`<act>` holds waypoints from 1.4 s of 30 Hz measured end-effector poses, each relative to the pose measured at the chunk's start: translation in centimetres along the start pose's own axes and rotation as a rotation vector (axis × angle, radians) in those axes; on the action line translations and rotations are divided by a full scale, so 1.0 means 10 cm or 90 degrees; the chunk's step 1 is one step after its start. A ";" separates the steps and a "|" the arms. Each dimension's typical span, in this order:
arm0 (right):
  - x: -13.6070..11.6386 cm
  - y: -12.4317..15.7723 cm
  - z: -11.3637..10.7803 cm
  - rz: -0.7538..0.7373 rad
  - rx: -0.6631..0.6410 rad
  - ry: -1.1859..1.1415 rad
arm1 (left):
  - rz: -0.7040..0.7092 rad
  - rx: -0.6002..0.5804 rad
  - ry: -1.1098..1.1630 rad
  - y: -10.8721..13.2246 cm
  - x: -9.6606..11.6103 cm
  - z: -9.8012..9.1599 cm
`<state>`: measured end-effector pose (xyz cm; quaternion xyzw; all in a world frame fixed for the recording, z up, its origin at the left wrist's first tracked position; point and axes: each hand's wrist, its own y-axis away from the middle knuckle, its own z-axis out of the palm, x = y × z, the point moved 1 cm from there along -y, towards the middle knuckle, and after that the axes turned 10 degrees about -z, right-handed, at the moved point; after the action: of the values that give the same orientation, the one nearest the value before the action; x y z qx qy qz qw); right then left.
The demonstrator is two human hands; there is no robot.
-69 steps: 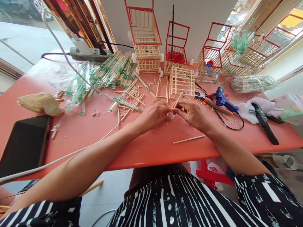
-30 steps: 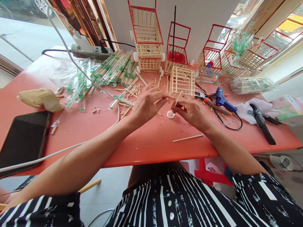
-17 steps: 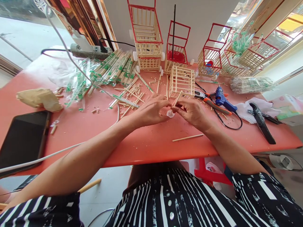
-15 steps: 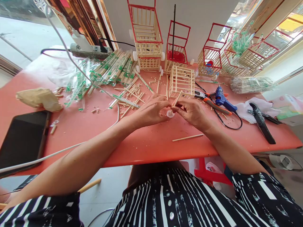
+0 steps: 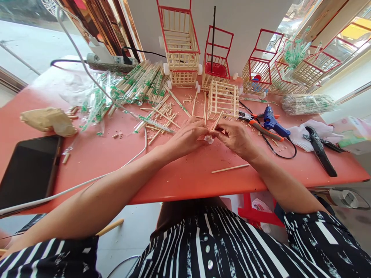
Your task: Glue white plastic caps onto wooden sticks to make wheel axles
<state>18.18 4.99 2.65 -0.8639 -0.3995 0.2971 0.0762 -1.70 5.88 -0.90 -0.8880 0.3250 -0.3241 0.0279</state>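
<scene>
My left hand (image 5: 187,137) and my right hand (image 5: 236,137) meet above the middle of the red table (image 5: 179,177). My right hand pinches a short wooden stick (image 5: 216,120) that points up and away. Between the fingertips of both hands sits a small white wheel (image 5: 208,139), pinched by my left hand at the stick's lower end. An unpainted stick cage (image 5: 222,99) stands just behind my hands. One loose stick (image 5: 230,168) lies on the table near my right wrist.
Wrapped chopsticks (image 5: 139,85) lie piled at the back left, with loose sticks nearby. Red-framed stick carts (image 5: 179,42) line the back. A blue glue gun (image 5: 272,121), pliers (image 5: 255,124) and black cutters (image 5: 320,148) lie to the right. A tablet (image 5: 29,170) and a white cable (image 5: 87,183) lie left.
One second ago my left hand was open and apart from the white wheel on the table. It has since closed on the wheel and brought it to the stick's end.
</scene>
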 end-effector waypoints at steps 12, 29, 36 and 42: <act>0.01 0.00 0.01 -0.004 0.001 0.000 | 0.026 0.018 0.013 -0.01 -0.03 0.03; 0.01 0.01 0.01 0.011 0.005 0.006 | 0.029 0.033 0.011 -0.01 -0.04 0.05; 0.00 0.01 0.01 0.003 0.014 0.016 | 0.041 0.050 0.001 -0.01 -0.04 0.06; 0.00 0.01 -0.01 -0.003 0.003 0.024 | 0.047 0.048 0.006 -0.01 -0.03 0.05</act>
<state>18.30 4.97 2.74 -0.8682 -0.3996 0.2813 0.0863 -1.51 6.04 -1.39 -0.8724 0.3451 -0.3388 0.0716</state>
